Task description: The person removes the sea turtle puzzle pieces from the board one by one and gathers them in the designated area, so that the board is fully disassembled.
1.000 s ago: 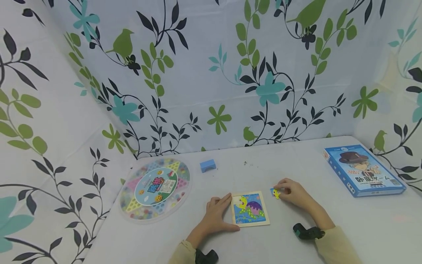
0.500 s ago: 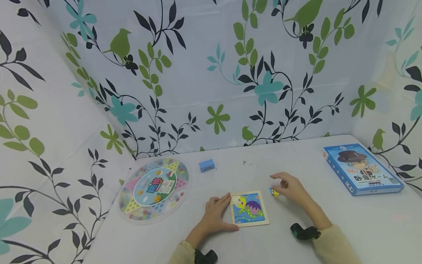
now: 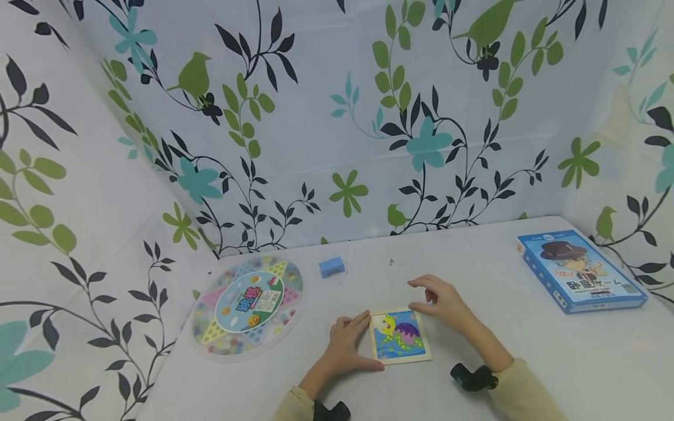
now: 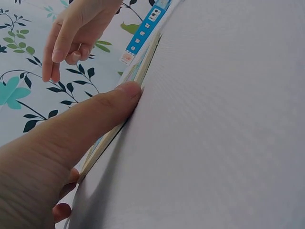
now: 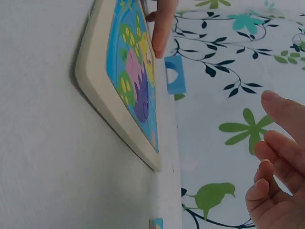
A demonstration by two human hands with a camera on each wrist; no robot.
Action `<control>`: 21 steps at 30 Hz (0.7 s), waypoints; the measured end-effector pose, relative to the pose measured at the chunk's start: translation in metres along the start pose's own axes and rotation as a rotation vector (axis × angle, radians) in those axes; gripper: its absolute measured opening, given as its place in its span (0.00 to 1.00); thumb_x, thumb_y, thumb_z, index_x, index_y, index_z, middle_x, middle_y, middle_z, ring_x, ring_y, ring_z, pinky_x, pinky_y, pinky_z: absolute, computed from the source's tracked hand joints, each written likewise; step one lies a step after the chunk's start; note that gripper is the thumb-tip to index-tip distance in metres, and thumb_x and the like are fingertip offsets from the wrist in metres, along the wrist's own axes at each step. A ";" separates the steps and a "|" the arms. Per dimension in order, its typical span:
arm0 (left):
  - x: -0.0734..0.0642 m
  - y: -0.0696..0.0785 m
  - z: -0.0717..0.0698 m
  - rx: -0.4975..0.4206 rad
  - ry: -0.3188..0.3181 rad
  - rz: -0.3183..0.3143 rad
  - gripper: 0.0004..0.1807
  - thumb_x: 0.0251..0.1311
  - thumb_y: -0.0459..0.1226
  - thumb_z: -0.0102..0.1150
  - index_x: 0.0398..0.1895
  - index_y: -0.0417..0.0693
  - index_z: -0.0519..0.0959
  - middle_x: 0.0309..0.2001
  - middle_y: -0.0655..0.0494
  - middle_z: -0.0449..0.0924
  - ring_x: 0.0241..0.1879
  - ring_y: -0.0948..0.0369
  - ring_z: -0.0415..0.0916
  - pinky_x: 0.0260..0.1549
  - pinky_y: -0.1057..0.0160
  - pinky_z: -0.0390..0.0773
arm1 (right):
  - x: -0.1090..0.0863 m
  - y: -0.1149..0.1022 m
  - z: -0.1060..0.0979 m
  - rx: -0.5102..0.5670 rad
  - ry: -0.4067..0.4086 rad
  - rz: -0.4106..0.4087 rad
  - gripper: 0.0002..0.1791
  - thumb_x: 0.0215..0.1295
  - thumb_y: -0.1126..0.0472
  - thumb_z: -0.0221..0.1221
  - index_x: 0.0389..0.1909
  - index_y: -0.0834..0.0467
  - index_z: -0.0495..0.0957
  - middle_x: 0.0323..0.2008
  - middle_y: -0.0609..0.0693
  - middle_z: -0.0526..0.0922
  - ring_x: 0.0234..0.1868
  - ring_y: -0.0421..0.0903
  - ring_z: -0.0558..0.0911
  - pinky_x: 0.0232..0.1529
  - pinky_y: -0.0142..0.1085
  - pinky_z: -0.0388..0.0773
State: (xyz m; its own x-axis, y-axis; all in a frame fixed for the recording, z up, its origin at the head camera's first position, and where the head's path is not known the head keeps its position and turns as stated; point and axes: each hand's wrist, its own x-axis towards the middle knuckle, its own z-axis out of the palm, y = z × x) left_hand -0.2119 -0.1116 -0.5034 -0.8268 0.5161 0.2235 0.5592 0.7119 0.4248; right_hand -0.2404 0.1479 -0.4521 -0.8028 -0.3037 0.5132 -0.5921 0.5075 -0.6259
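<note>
A small square jigsaw puzzle (image 3: 401,334) with a pale wooden rim shows a yellow-headed turtle with a purple shell on blue. My left hand (image 3: 343,346) holds its left side, thumb along the near edge and fingertips by the far left corner. In the left wrist view the thumb (image 4: 102,109) presses against the rim. My right hand (image 3: 446,304) is raised over the puzzle's far right corner, thumb and index finger apart with nothing between them. A small blue puzzle piece (image 5: 156,223) lies on the table in the right wrist view; the right hand hides it in the head view.
A round clear-lidded board game (image 3: 247,304) lies at the left. Behind the puzzle sits a blue block (image 3: 332,267) with a notch. A blue game box (image 3: 581,270) lies at the right. Floral cloth (image 3: 316,128) hangs behind the white table (image 3: 474,245).
My right hand has let go of the small yellow and blue piece on the table and moved left to the puzzle's far right corner. The left hand keeps its place.
</note>
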 end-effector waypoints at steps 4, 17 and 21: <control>0.000 0.001 0.000 -0.001 0.014 0.006 0.54 0.31 0.61 0.66 0.62 0.42 0.63 0.64 0.54 0.57 0.49 0.56 0.55 0.44 0.53 0.56 | -0.001 0.001 0.012 0.020 -0.035 -0.023 0.23 0.46 0.62 0.68 0.44 0.63 0.76 0.37 0.51 0.77 0.23 0.37 0.66 0.23 0.29 0.66; 0.001 0.003 -0.003 -0.007 0.003 -0.023 0.54 0.29 0.59 0.69 0.62 0.43 0.63 0.64 0.56 0.58 0.49 0.57 0.55 0.42 0.55 0.57 | -0.008 0.010 0.041 0.050 -0.128 -0.036 0.22 0.46 0.64 0.67 0.44 0.65 0.76 0.39 0.53 0.77 0.22 0.36 0.65 0.22 0.28 0.65; 0.000 0.003 -0.002 -0.014 0.002 -0.023 0.53 0.30 0.60 0.68 0.62 0.44 0.63 0.64 0.56 0.58 0.48 0.57 0.55 0.42 0.55 0.57 | -0.011 0.013 0.047 0.000 -0.177 0.002 0.23 0.47 0.60 0.67 0.46 0.62 0.76 0.43 0.50 0.77 0.25 0.38 0.67 0.27 0.29 0.67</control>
State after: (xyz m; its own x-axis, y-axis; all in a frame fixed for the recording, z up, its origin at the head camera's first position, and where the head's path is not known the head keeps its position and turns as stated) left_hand -0.2103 -0.1104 -0.4999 -0.8395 0.4991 0.2150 0.5393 0.7165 0.4424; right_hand -0.2424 0.1197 -0.4939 -0.8041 -0.4393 0.4006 -0.5902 0.5084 -0.6271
